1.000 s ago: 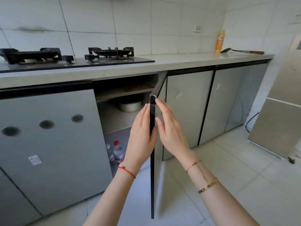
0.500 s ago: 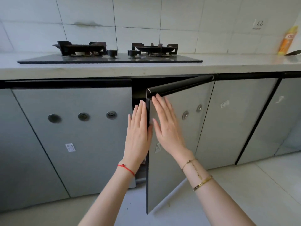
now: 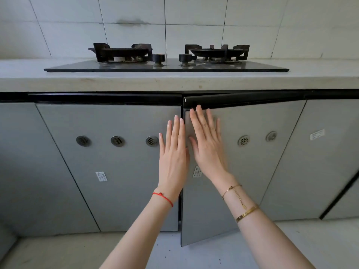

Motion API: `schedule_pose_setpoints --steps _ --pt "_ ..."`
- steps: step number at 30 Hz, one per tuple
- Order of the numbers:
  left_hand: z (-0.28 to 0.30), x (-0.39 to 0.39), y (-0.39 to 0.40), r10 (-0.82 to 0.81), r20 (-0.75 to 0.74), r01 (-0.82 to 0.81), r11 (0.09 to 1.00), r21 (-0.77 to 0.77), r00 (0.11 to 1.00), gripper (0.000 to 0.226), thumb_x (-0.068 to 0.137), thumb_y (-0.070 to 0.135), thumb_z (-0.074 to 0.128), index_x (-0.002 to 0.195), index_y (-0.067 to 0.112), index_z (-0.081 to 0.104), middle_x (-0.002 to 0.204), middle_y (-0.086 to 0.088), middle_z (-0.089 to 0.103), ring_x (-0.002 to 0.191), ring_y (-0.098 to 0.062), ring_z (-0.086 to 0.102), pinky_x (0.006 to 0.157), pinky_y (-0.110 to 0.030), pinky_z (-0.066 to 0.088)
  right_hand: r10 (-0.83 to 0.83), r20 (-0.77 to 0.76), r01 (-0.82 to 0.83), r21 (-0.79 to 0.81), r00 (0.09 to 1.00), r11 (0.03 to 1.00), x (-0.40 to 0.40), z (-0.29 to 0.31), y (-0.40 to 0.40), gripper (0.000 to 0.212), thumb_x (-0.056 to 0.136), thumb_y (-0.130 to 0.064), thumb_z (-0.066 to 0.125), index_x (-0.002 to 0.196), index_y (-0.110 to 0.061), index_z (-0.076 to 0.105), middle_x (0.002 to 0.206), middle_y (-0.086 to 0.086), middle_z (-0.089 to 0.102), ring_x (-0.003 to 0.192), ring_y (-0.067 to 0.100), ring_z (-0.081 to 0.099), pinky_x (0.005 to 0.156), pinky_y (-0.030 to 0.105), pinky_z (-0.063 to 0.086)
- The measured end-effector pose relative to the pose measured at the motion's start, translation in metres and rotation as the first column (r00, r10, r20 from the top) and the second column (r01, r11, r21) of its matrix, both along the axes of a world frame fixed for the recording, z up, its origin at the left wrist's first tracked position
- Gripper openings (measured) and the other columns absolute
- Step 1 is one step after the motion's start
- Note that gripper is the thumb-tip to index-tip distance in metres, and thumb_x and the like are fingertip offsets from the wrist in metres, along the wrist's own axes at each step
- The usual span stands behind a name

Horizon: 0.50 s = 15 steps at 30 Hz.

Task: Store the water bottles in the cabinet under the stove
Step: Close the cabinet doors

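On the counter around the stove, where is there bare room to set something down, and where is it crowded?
Bare countertop shows left of the stove, right of it to the frame edge, and as a narrow strip along its front. The stove itself is crowded with two burner grates and knobs. Below, the left hand and right hand lie against the door, nearly shut.

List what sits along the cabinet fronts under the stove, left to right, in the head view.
Three round vents → left door sticker → left hand → right hand flat on the ajar door → two vents → right sticker.
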State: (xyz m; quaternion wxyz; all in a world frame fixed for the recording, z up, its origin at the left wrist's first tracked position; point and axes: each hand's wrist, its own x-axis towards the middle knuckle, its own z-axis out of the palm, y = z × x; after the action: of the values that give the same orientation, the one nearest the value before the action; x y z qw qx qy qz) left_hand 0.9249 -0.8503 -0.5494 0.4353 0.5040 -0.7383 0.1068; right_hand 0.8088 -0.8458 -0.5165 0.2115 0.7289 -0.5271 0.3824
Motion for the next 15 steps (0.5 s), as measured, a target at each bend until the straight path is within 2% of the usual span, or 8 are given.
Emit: schedule_pose_setpoints --steps 5,15 --pt "0.002 -0.004 -0.016 0.085 0.018 -0.085 0.996 0.001 0.996 0.066 0.1 0.009 0.037 0.155 0.009 0.001 0.165 -0.007 -0.003 0.152 -0.027 -0.005 0.123 -0.051 0.011 -0.036 -0.007 0.036 -0.003 0.999 0.999 0.005 0.0 -0.019 0.066 0.1 -0.015 0.046 0.155 -0.018 0.009 0.163 -0.001 0.001 0.15 0.021 -0.004 0.121 0.051 0.008" --pt "0.003 0.001 -0.047 0.15 0.071 -0.15 0.989 -0.002 0.986 0.069 0.099 0.012 0.042 0.156 0.013 0.003 0.165 -0.006 -0.001 0.151 -0.029 -0.003 0.121 -0.056 0.011 -0.126 -0.006 0.126 -0.001 0.992 0.992 0.015 0.001 -0.046 0.066 0.101 -0.016 0.04 0.155 -0.02 0.002 0.163 -0.002 -0.002 0.15 0.021 -0.006 0.121 0.051 0.006"
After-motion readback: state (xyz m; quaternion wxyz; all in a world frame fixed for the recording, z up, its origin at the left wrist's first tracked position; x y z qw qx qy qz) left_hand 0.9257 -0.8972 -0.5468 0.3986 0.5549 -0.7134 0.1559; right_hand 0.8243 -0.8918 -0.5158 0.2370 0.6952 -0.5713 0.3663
